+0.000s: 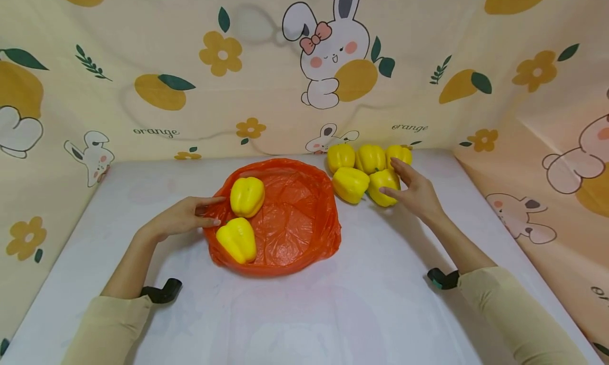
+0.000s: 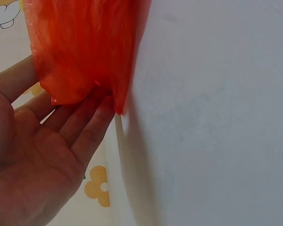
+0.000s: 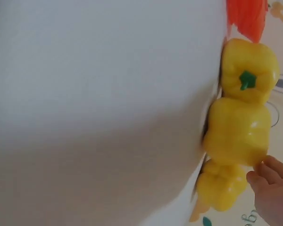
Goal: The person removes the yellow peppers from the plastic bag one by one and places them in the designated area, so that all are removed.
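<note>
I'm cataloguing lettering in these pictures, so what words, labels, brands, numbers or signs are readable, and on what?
"orange": back of the patterned cloth, left part.
"orange": back of the cloth, right part, above the yellow peppers.
"or": right side of the cloth, cut off by the head view's edge.
Too cut off or blurred to read: lettering at the head view's top edge and the right wrist view's bottom.
None readable on the peppers or red bag.

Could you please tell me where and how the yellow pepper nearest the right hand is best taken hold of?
I'd suggest taking the front-right yellow pepper across its bulging sides, bringing the grip of the right hand in from the right and slightly above. Its rounded body offers broad walls, that flank looks open, and a neighbouring pepper crowds its left.
</note>
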`<state>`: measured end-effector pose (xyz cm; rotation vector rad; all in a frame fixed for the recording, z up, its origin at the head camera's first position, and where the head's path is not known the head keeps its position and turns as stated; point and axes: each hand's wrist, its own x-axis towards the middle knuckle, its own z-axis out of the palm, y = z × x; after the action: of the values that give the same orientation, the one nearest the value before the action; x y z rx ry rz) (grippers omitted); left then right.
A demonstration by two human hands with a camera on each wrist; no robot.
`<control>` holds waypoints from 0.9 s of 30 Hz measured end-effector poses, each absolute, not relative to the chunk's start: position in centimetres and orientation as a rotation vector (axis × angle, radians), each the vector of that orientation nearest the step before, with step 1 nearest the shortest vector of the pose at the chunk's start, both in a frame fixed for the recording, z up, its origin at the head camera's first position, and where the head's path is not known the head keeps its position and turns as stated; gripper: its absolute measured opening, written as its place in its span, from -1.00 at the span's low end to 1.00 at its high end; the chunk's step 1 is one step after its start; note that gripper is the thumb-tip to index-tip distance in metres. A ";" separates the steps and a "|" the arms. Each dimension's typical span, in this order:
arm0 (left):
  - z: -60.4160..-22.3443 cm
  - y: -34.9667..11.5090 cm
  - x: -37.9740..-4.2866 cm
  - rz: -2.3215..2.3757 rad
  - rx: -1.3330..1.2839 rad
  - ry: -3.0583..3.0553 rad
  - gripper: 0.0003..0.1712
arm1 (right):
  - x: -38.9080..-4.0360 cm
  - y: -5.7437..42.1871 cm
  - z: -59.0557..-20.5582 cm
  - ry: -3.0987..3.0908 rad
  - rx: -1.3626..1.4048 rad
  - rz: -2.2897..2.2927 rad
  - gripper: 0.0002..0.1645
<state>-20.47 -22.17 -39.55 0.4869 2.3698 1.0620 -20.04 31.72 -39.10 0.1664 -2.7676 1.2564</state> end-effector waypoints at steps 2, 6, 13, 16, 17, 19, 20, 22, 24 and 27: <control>-39.6 -22.1 -20.5 1.054 0.485 2.375 -0.21 | -20.0 31.2 -38.7 -2.745 0.186 1.249 0.02; -39.8 -22.1 -20.5 1.058 0.483 2.396 -0.24 | -20.1 30.0 -38.0 -2.708 0.235 1.255 -0.03; -40.2 -21.8 -20.7 1.124 0.463 2.422 -0.26 | -20.6 27.6 -37.1 -2.665 0.298 1.378 -0.07; -40.2 -21.7 -20.6 1.125 0.468 2.431 -0.26 | -20.7 26.6 -36.7 -2.657 0.317 1.424 -0.08; -40.2 -21.7 -20.6 1.125 0.469 2.433 -0.26 | -20.7 26.2 -36.6 -2.657 0.325 1.440 -0.09; -40.0 -21.7 -20.6 1.131 0.466 2.431 -0.26 | -20.7 25.5 -36.3 -2.669 0.338 1.475 -0.09; -40.0 -21.7 -20.5 1.131 0.472 2.433 -0.26 | -20.7 25.2 -36.2 -2.680 0.339 1.489 -0.08; -39.9 -21.7 -20.5 1.124 0.470 2.439 -0.26 | -20.6 24.4 -35.9 -2.703 0.355 1.513 -0.07; -39.8 -21.6 -20.5 1.116 0.455 2.445 -0.26 | -20.6 23.6 -35.6 -2.720 0.382 1.544 -0.07; -39.7 -21.7 -20.6 1.095 0.436 2.464 -0.27 | -20.6 22.5 -35.4 -2.729 0.445 1.563 -0.10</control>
<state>-20.55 -21.67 -39.74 0.4356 2.4637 1.0947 -20.59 22.50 -35.41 0.4450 -2.7289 1.5627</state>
